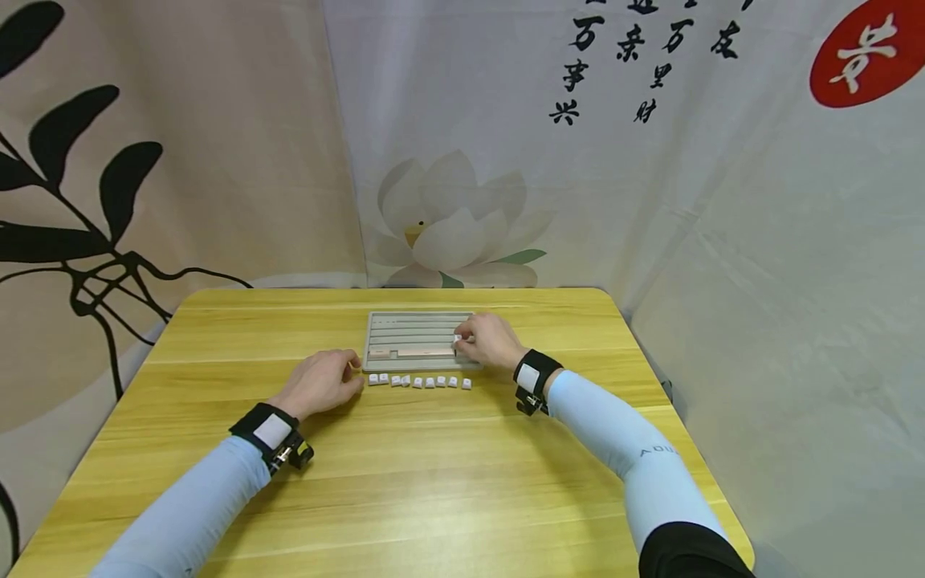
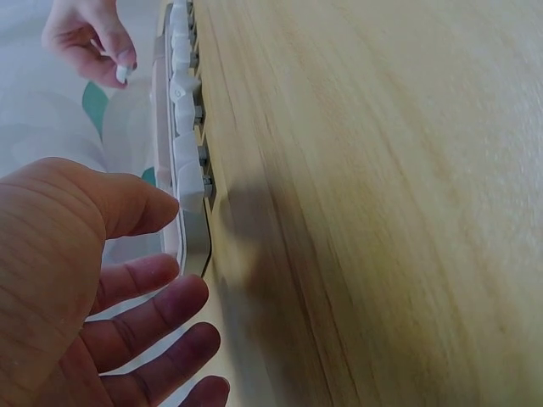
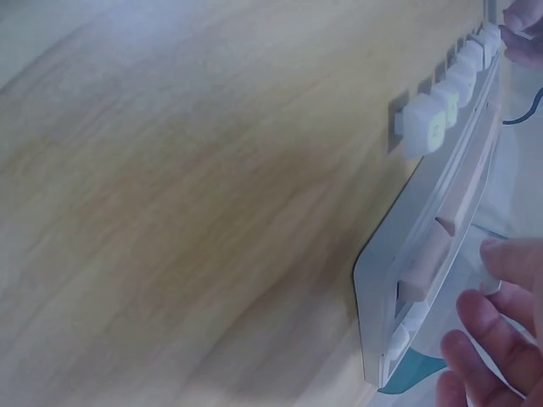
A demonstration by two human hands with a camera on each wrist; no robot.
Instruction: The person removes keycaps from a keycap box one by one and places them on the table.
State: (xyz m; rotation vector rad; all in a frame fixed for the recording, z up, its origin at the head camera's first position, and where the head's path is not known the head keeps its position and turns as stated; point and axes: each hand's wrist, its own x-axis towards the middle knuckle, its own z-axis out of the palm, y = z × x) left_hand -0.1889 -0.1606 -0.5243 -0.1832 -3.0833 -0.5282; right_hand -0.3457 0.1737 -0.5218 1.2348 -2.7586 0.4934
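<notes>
Keyboard tray (image 1: 415, 331) sits centre-far on the worktop (image 1: 405, 482), its far edge just short of the worktop's far edge. Wide bare wood lies near, left and right of it. A row of loose keycaps (image 1: 419, 382) runs along the tray's near edge, just apart from it.

Left hand (image 1: 321, 384) rests on the wood at the tray's near-left corner, fingers loosely spread and holding nothing, fingertips (image 2: 161, 208) abt touching the tray rim. Right hand (image 1: 490, 339) lies over the tray's right end, fingers curled, pinching a small white keycap (image 1: 457, 340) at the tips. Both forearms angle inward from the near edge.
</notes>
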